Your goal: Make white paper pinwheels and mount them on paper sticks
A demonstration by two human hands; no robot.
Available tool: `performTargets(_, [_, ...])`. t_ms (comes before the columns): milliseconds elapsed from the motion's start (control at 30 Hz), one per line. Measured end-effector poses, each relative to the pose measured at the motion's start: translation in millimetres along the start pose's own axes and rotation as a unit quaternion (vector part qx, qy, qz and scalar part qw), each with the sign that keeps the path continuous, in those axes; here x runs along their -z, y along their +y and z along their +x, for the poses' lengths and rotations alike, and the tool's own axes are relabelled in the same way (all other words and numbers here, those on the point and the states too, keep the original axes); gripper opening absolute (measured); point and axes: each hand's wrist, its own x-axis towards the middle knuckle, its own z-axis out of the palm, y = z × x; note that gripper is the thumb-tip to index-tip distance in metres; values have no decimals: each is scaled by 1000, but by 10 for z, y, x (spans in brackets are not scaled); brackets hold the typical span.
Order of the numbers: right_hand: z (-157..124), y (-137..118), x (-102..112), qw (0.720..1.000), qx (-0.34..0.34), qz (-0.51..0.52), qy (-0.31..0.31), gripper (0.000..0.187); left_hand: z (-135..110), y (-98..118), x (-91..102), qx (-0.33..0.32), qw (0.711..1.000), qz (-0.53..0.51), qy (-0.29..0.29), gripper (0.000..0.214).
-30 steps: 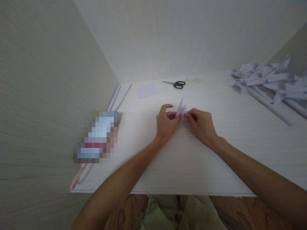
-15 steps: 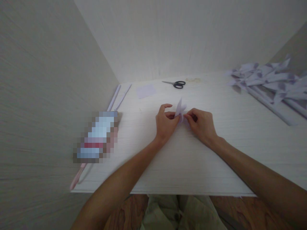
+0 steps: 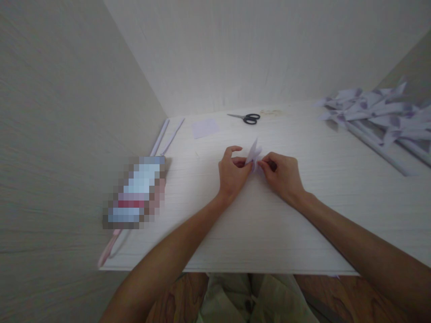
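Note:
A small folded piece of pale lilac paper (image 3: 253,152) stands up between my two hands over the middle of the white table (image 3: 256,224). My left hand (image 3: 232,172) pinches its left side, with the forefinger curled above it. My right hand (image 3: 283,175) pinches the right side, fingers closed on the fold. Both hands rest close to the table top.
Black-handled scissors (image 3: 247,118) lie at the back, a flat lilac paper square (image 3: 204,128) to their left. A pile of folded paper shapes and rolled tubes (image 3: 380,119) fills the right. A blurred-out object (image 3: 136,193) and thin strips (image 3: 166,134) lie along the left wall.

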Motion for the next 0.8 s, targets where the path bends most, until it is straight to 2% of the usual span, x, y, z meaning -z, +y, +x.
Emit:
performTargets(233, [14, -2, 29, 999, -27, 34, 10, 15, 5, -6, -14, -20, 999, -31, -37, 33])
performTargets(333, [16, 2, 29, 998, -36, 50, 10, 13, 14, -3, -10, -46, 998, -2, -48, 21])
performTargets(433, [16, 10, 18, 998, -38, 53, 16, 13, 20, 0, -2, -64, 996, 29, -54, 19])
performTargets(800, [29, 9, 24, 998, -36, 37, 31, 14, 18, -36, -12, -16, 994, -58, -96, 25])
